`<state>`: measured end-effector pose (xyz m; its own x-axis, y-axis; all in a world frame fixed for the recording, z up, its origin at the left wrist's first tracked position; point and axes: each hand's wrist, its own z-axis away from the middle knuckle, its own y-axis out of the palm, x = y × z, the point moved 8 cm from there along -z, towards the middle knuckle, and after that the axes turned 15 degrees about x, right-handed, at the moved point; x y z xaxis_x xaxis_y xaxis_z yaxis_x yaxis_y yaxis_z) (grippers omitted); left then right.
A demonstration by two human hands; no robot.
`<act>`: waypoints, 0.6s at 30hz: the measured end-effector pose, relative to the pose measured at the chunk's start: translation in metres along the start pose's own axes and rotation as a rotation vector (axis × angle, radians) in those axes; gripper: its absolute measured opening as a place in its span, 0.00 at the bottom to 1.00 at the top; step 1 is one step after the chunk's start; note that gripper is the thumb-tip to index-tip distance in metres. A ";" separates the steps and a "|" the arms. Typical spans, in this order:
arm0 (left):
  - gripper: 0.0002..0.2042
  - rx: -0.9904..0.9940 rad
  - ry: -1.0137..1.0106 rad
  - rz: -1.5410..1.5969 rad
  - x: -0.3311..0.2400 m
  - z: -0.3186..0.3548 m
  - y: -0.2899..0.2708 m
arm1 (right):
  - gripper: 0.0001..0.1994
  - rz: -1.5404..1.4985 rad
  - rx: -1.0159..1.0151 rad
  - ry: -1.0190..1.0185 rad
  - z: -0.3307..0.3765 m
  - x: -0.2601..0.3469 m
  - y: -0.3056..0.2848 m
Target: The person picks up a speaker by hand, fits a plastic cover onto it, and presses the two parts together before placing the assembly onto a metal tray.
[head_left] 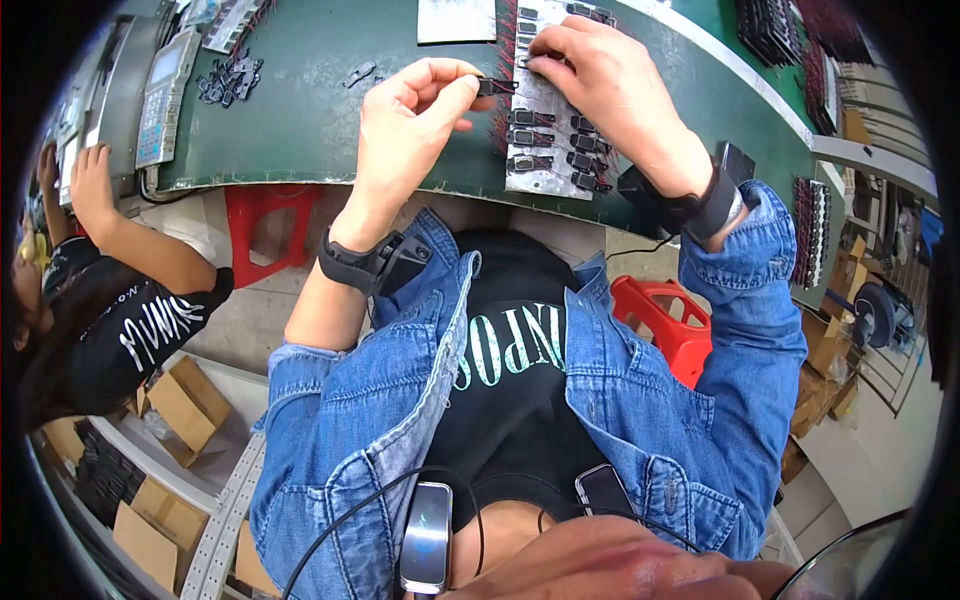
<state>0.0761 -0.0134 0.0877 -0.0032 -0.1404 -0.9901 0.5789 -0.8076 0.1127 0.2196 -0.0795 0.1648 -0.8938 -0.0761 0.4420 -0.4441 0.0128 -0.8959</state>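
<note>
My left hand (412,125) pinches a small black rectangular part (491,87) between thumb and fingers, at the left edge of a silvery metal plate (540,182). This part looks like a tiny speaker with thin wires. My right hand (622,98) is over the plate's far half, thumb and forefinger brought together near its left side. What those fingertips grip, if anything, is too small to make out. Similar black wired parts (530,137) lie in two columns on the plate, and dark red wires hang past its left edge. My right hand and wrist hide some of them.
The plate rests on a green worktable (310,130). A white-topped block (456,20) is beyond my left hand; a pile of loose black pieces (230,80) lies farther left, near a keypad device (167,98). A co-worker's arm (150,240) reaches in at left. Red stools (265,230) stand below.
</note>
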 end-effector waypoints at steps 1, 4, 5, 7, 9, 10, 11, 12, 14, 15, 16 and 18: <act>0.08 0.000 -0.001 -0.002 0.002 -0.001 0.000 | 0.06 0.038 0.012 0.012 0.000 0.000 0.004; 0.08 -0.019 0.021 -0.126 0.004 -0.004 -0.002 | 0.06 0.066 0.010 0.031 0.004 0.000 0.006; 0.08 -0.018 0.020 -0.129 0.006 -0.004 -0.002 | 0.06 0.059 -0.003 0.038 0.005 0.000 0.005; 0.08 -0.034 0.017 -0.137 0.010 -0.003 -0.003 | 0.06 0.050 -0.018 0.048 0.008 -0.001 0.006; 0.08 -0.037 0.016 -0.142 0.012 -0.003 -0.001 | 0.07 0.044 0.020 0.068 0.008 -0.003 0.011; 0.08 -0.032 0.040 -0.152 0.011 -0.004 0.001 | 0.07 0.043 0.038 0.079 0.008 -0.004 0.013; 0.08 -0.027 0.064 -0.162 0.010 -0.004 0.003 | 0.07 0.043 0.036 0.082 0.010 -0.007 0.012; 0.08 -0.021 0.087 -0.172 0.009 -0.005 0.004 | 0.08 -0.019 0.013 0.119 0.013 -0.016 0.008; 0.08 0.009 0.072 -0.157 0.014 -0.008 0.014 | 0.08 -0.144 -0.029 0.185 0.019 -0.028 0.000; 0.07 0.035 0.058 -0.142 0.017 -0.009 0.021 | 0.08 -0.146 -0.027 0.182 0.022 -0.022 -0.009; 0.07 0.055 0.040 -0.129 0.022 -0.008 0.025 | 0.08 -0.474 -0.073 0.298 0.031 -0.024 -0.019; 0.07 0.046 0.084 -0.299 0.019 -0.004 0.028 | 0.07 -0.796 -0.126 0.423 0.050 -0.034 -0.019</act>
<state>0.0950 -0.0363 0.0720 -0.0993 0.1539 -0.9831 0.5251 -0.8311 -0.1831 0.2616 -0.1266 0.1646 -0.2570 0.2630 0.9299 -0.9213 0.2237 -0.3179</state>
